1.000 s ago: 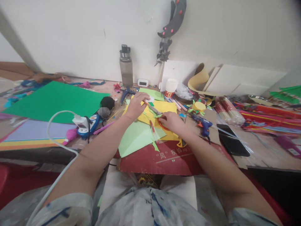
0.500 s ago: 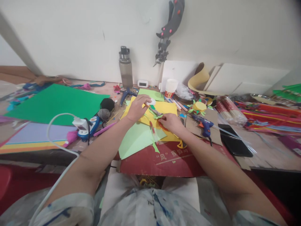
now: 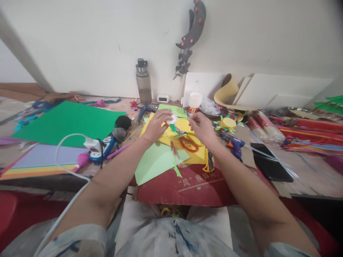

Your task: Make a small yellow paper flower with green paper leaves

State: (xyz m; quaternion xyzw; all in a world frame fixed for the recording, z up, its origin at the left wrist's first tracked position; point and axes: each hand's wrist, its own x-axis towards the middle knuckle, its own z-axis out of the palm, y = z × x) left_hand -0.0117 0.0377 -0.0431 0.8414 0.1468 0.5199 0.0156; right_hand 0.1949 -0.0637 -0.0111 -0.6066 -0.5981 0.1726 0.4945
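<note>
My left hand (image 3: 158,125) is closed on a small round white piece (image 3: 172,119), from which a green strip (image 3: 173,127) hangs. To its right, my right hand (image 3: 201,129) is raised with its fingertips pinched together; whatever they may hold is too small to make out. Red-handled scissors (image 3: 189,144) rest on yellow paper (image 3: 193,157) below the hands. Beside them lies a pale green sheet (image 3: 152,164), with a yellow cutter (image 3: 209,162) to the right on the red board (image 3: 171,191).
A bottle (image 3: 144,84) and a paper cup (image 3: 194,102) stand at the back. Green foam sheet (image 3: 72,123) and a white plug (image 3: 93,144) are at left. Right are a blue glue gun (image 3: 235,144), a phone (image 3: 270,162) and wrapped sticks (image 3: 264,126).
My right hand has left the scissors and risen slightly, and the scissors' handles now show. The green strip has come into view under the white piece. The view has shifted slightly.
</note>
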